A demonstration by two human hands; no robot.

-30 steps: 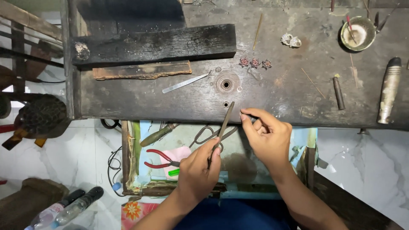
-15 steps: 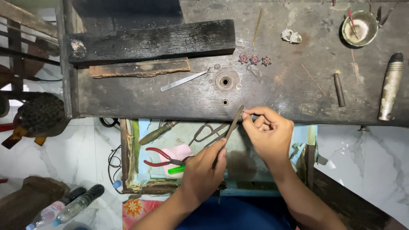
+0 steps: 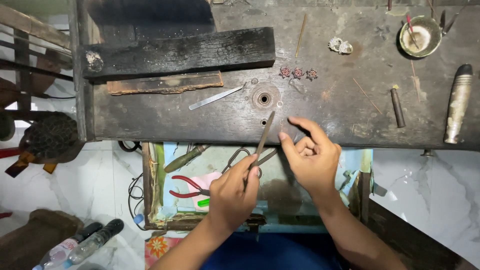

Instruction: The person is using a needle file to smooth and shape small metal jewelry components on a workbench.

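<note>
Head view, looking down: the left hand (image 3: 232, 192) has its fingers closed round the lower end of a slim metal file (image 3: 263, 136), whose blade slants up and away from the fingertips until its tip lies on the near edge of the dark wooden workbench (image 3: 350, 115); the right hand (image 3: 312, 157) sits just right of the blade, thumb and forefinger drawn narrowly together at the bench edge, and whether something tiny is pinched there cannot be told; the remaining fingers are curled loosely. Just beyond the file tip are a small hole and a round metal ring (image 3: 263, 98) sunk in the bench; left of that lies a flat steel strip (image 3: 215, 98), and beyond it a brown bar (image 3: 165, 84) and a charred black block (image 3: 180, 52). Past the right fingers, further up, sit three small red-stoned pieces (image 3: 298, 73) in a row; a silver ornament (image 3: 340, 46) and a thin stick (image 3: 300, 28) lie further off. Well to the right are a short dark rod (image 3: 397, 107), a small bowl (image 3: 420, 36) and a tapered grey handle (image 3: 457, 104). Beneath the hands, an open drawer (image 3: 150, 185) holds red-handled pliers (image 3: 187, 187), scissors (image 3: 240, 156) partly hidden by the left hand, and a green-handled tool (image 3: 187, 157).
</note>
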